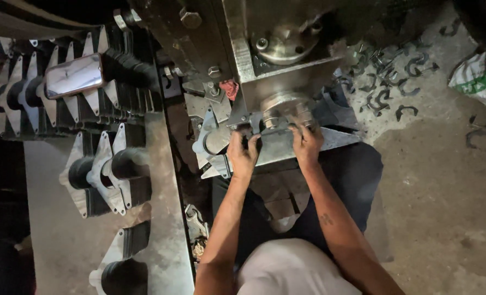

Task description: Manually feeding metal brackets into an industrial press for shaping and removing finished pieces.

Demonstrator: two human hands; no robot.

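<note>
The person's pale shirt (pixel 292 270) fills the lower edge. Both the left hand (pixel 243 153) and right hand (pixel 307 145) grip 1 flat grey metal plate (pixel 278 147) under the steel press machine (pixel 264 60).

Bare forearms, pale shirt, dark trousers, small forearm tattoo.

A flat grey metal plate (pixel 278 147) lies level on the press bed, under the round steel ram, in the middle of the scene. Its pointed right end juts out rightward. Both hands grip its near edge.
</note>
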